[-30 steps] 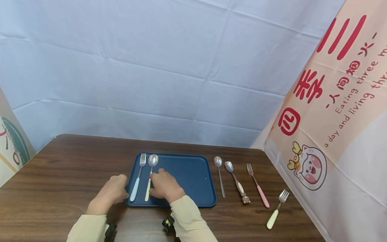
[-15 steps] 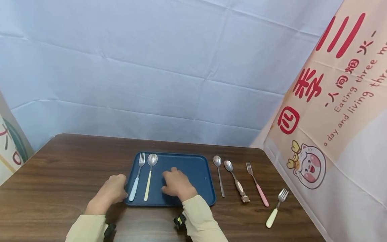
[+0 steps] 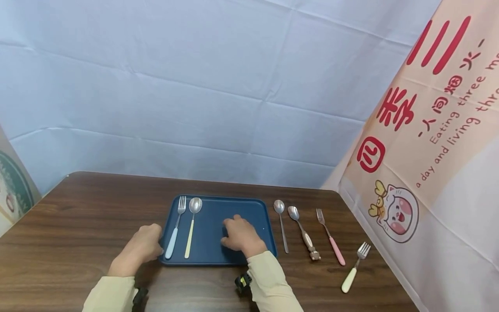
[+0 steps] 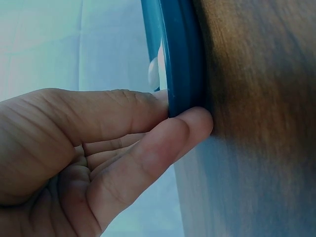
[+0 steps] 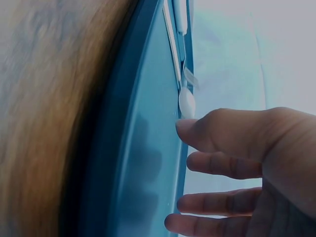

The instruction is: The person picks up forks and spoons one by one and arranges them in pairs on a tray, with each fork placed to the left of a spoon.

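A blue tray (image 3: 212, 255) lies on the table with a fork with a light blue handle (image 3: 171, 243) and a spoon with a pale yellow handle (image 3: 189, 239) side by side on its left part. At the tray's left front edge, my left hand (image 3: 141, 247) pinches the rim; the left wrist view shows thumb and fingertips on either side of the tray wall (image 4: 185, 64). Over the middle right of the tray hovers my right hand (image 3: 241, 236). In the right wrist view its fingers (image 5: 217, 203) are spread apart with nothing between them.
Right of the tray lie a plain metal spoon (image 3: 282, 227), a spoon with a brown bear-tipped handle (image 3: 308, 241), a fork with a pink handle (image 3: 336, 250) and a fork with a cream handle (image 3: 349, 280). Cloth sheets (image 3: 187, 86) hang behind and beside the wooden table (image 3: 97, 203).
From beside the yellow-handled spoon, my right hand has moved right across the tray, leaving that spoon lying there. My left hand stays at the rim.
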`<action>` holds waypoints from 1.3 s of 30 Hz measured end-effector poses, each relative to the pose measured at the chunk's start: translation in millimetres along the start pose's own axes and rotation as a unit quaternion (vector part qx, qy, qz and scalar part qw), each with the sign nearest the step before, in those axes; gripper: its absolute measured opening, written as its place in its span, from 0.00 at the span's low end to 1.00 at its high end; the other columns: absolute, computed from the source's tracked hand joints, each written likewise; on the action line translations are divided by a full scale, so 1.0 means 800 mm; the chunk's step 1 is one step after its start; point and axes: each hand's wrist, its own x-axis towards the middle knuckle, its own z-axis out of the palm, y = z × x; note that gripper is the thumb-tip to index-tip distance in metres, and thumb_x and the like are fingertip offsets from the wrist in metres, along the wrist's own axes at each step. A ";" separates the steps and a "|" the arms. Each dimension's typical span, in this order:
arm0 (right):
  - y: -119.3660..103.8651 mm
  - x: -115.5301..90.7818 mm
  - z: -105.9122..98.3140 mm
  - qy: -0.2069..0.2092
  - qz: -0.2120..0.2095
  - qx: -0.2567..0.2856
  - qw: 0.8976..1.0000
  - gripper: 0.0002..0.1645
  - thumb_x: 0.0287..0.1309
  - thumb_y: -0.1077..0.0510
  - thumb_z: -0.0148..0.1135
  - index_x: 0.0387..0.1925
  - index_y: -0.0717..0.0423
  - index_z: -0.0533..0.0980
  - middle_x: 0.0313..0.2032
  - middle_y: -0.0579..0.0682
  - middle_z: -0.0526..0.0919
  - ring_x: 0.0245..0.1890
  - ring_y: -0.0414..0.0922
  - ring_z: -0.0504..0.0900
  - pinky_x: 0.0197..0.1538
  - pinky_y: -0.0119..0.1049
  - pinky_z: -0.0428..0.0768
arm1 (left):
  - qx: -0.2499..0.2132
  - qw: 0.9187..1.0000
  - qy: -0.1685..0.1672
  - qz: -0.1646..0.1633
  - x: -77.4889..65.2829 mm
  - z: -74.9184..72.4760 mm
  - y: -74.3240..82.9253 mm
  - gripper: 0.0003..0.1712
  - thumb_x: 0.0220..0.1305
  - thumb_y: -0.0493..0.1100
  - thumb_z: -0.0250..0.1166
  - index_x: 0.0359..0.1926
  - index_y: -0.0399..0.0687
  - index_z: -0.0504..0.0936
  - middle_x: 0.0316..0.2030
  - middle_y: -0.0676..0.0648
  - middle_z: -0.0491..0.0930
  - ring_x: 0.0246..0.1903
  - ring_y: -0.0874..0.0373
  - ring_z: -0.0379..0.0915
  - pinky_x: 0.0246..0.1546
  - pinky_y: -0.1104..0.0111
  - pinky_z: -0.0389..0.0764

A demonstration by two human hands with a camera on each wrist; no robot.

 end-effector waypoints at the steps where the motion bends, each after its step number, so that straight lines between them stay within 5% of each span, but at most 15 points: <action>1: 0.003 -0.001 0.000 0.000 0.003 0.003 1.000 0.26 0.51 0.54 0.66 0.53 0.58 0.75 0.47 0.57 0.75 0.44 0.49 0.76 0.44 0.42 0.75 | -0.001 1.000 -0.001 0.000 0.000 0.000 0.000 0.09 0.45 0.27 0.63 0.22 0.36 0.69 0.17 0.44 0.66 0.17 0.55 0.65 0.17 0.67 0.67; 39: 0.097 -0.028 -0.015 0.005 0.079 0.088 0.993 0.29 0.52 0.57 0.66 0.54 0.66 0.72 0.52 0.64 0.73 0.51 0.57 0.72 0.46 0.50 0.73 | -0.016 1.000 -0.004 0.002 0.000 0.001 -0.002 0.09 0.45 0.26 0.63 0.23 0.36 0.70 0.17 0.44 0.66 0.16 0.55 0.65 0.17 0.67 0.66</action>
